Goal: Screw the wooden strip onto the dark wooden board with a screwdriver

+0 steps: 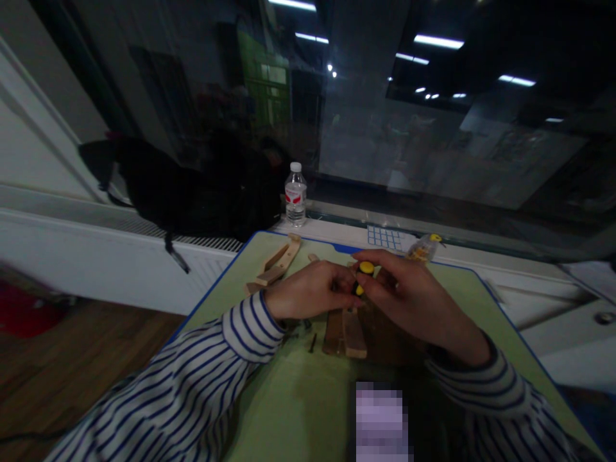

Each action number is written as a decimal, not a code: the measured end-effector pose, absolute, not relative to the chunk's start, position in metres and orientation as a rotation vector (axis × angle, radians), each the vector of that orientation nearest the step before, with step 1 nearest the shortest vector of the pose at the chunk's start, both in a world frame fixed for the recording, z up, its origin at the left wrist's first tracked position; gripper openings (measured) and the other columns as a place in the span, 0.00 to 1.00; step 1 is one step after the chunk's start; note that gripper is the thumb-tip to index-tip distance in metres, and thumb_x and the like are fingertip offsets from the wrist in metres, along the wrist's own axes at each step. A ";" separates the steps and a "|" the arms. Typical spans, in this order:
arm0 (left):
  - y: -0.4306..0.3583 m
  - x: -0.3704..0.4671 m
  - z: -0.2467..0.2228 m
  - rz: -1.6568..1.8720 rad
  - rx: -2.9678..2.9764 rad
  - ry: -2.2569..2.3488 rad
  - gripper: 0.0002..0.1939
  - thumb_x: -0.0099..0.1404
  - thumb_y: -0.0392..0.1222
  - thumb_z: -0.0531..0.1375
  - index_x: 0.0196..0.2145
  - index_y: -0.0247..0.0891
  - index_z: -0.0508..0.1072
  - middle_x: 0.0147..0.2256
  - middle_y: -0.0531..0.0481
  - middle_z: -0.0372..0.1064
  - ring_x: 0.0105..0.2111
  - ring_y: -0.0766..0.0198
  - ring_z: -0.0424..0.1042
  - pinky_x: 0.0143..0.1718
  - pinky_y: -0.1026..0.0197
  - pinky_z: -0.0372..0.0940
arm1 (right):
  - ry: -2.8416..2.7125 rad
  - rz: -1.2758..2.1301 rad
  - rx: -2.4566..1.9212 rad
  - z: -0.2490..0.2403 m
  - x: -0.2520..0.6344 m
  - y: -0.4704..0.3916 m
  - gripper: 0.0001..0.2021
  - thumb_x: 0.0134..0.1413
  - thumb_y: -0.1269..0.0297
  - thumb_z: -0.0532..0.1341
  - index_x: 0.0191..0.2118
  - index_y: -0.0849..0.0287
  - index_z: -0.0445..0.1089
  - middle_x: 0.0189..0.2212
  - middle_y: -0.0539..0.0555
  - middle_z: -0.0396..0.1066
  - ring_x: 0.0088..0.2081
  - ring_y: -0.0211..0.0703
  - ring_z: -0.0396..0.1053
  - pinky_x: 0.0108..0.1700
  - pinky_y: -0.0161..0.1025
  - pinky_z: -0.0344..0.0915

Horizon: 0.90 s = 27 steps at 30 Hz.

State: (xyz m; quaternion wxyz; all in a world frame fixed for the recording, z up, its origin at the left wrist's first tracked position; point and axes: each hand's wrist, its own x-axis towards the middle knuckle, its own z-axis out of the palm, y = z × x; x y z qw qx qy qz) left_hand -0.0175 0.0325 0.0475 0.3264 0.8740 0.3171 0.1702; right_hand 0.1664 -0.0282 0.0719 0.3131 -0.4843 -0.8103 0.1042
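Note:
My right hand (409,292) grips the black and yellow handle of a screwdriver (366,268), held upright with its yellow cap on top. Close against it, my left hand (312,289) has its fingers pinched at the lower end of the handle; what they hold is hidden. Below both hands lies a narrow wooden piece (355,337) with a hole, resting on a brown board (332,343). The screwdriver's tip is out of sight behind the fingers. A dark screw (312,342) lies left of the board.
More wooden pieces (283,260) lie at the table's (283,410) back left. A water bottle (296,196) stands on the sill beside a black bag (202,192). A plastic bag (423,249) sits at the back right. A phone (380,420) is in front.

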 end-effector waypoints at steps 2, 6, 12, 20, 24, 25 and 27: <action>0.032 -0.018 0.048 0.442 2.301 0.833 0.12 0.60 0.48 0.60 0.37 0.38 0.76 0.27 0.54 0.69 0.27 0.67 0.66 0.26 0.66 0.55 | -2.143 0.272 -1.287 0.071 0.166 -0.028 0.15 0.57 0.64 0.57 0.51 0.55 0.67 0.31 0.50 0.74 0.26 0.36 0.68 0.28 0.34 0.63; 0.029 -0.020 0.052 0.448 2.298 0.796 0.11 0.61 0.45 0.59 0.39 0.37 0.75 0.30 0.53 0.72 0.30 0.65 0.70 0.29 0.65 0.58 | -2.127 0.273 -1.333 0.070 0.166 -0.027 0.15 0.57 0.66 0.56 0.51 0.53 0.67 0.29 0.48 0.74 0.24 0.35 0.67 0.26 0.34 0.60; 0.023 -0.026 0.036 0.673 2.142 0.788 0.10 0.62 0.40 0.57 0.39 0.35 0.73 0.36 0.50 0.74 0.37 0.64 0.72 0.41 0.63 0.63 | -2.133 0.256 -1.345 0.071 0.168 -0.024 0.14 0.59 0.61 0.56 0.49 0.54 0.69 0.29 0.49 0.73 0.22 0.34 0.64 0.24 0.33 0.57; -0.012 -0.043 -0.013 1.302 2.369 0.685 0.12 0.63 0.49 0.57 0.36 0.36 0.71 0.30 0.46 0.72 0.32 0.62 0.70 0.35 0.60 0.66 | -2.124 0.248 -1.354 0.071 0.167 -0.024 0.14 0.59 0.59 0.57 0.49 0.53 0.69 0.26 0.48 0.72 0.21 0.34 0.63 0.23 0.33 0.56; -0.020 -0.044 -0.028 1.415 2.506 0.405 0.23 0.61 0.56 0.59 0.47 0.38 0.69 0.37 0.43 0.70 0.37 0.60 0.71 0.36 0.58 0.68 | -2.120 0.248 -1.325 0.073 0.166 -0.026 0.14 0.59 0.60 0.56 0.49 0.54 0.69 0.27 0.48 0.72 0.22 0.34 0.65 0.24 0.33 0.57; -0.021 -0.044 -0.030 1.419 2.530 0.403 0.23 0.61 0.57 0.60 0.48 0.39 0.70 0.37 0.44 0.70 0.36 0.60 0.71 0.36 0.58 0.68 | -2.127 0.254 -1.306 0.073 0.166 -0.027 0.13 0.59 0.61 0.56 0.49 0.54 0.69 0.28 0.49 0.73 0.24 0.35 0.66 0.26 0.33 0.59; -0.022 -0.042 -0.031 1.413 2.578 0.381 0.21 0.60 0.54 0.62 0.48 0.40 0.70 0.37 0.46 0.70 0.35 0.62 0.71 0.34 0.60 0.69 | -2.132 0.254 -1.282 0.074 0.166 -0.028 0.13 0.59 0.61 0.56 0.49 0.55 0.69 0.29 0.49 0.74 0.25 0.35 0.67 0.27 0.33 0.61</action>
